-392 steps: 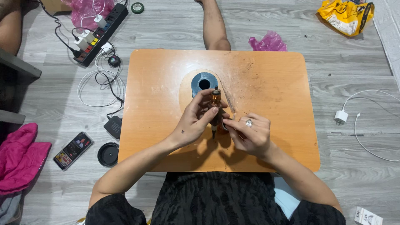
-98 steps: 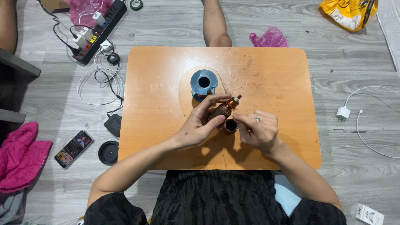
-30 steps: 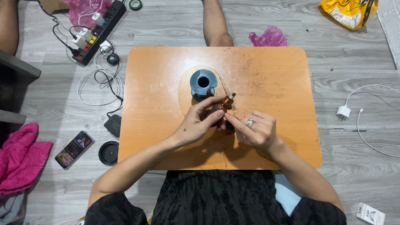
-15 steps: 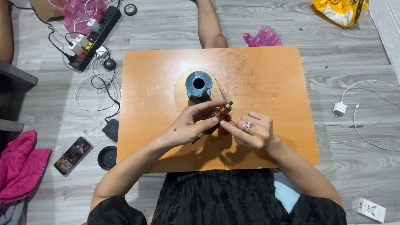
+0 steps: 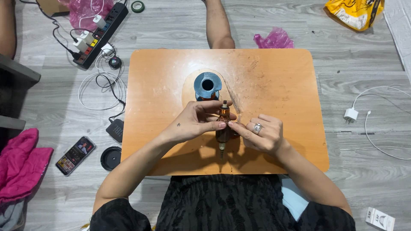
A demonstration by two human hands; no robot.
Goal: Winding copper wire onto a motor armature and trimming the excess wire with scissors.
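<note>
1. A small motor armature [image 5: 223, 128], brown with copper-coloured winding and a thin shaft at each end, is held above the orange table [image 5: 278, 85] between both hands, with its shaft pointing away from the body.
2. The left hand [image 5: 192, 122] is closed around the armature from its own side: the thumb and the forefinger are pinched on the middle part, and the other fingers are curled over the far end.
3. The right hand [image 5: 263, 134], on which a ring is worn, is nearly closed. Its fingertips are pressed to the armature just beside the left thumb. Whether a fine wire is pinched there cannot be told.
4. A blue spool [image 5: 207, 85] is standing just beyond the fingers of the left hand, apart from the armature. A thin pale line is seen on the table from the spool side toward the right hand; it may be a wire, but this is not sure.
5. For good work, as it is judged here, the armature should be kept steady by the left hand, and turned only a little at a time, so that the winding is not crushed.
6. The fine work should be left to the right fingertips, close to the left thumb, with light and even pull.
</note>
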